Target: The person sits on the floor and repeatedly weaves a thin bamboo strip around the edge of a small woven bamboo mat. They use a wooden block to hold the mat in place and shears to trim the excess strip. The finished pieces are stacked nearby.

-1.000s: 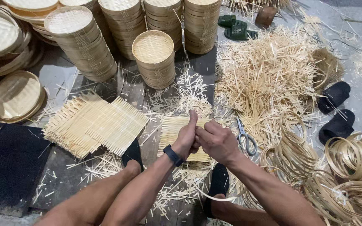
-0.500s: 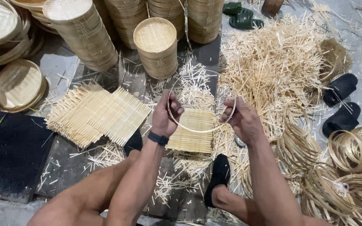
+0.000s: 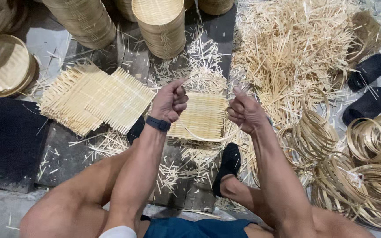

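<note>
Both hands are fisted on a thin bamboo strip [image 3: 199, 137]; the left hand [image 3: 169, 102] and right hand [image 3: 244, 112] each pinch an end, bowing it above the woven mat [image 3: 201, 115]; it looks light and springy (likely splintery), best gripped near the ends.

I saw free room only between my two fists, above the small woven mat [image 3: 203, 115]. A basket stack [image 3: 162, 26] blocked the front, a stick pile [image 3: 296, 48] and bamboo rings [image 3: 314, 136] closed the right, woven mats [image 3: 93, 99] the left.
</note>
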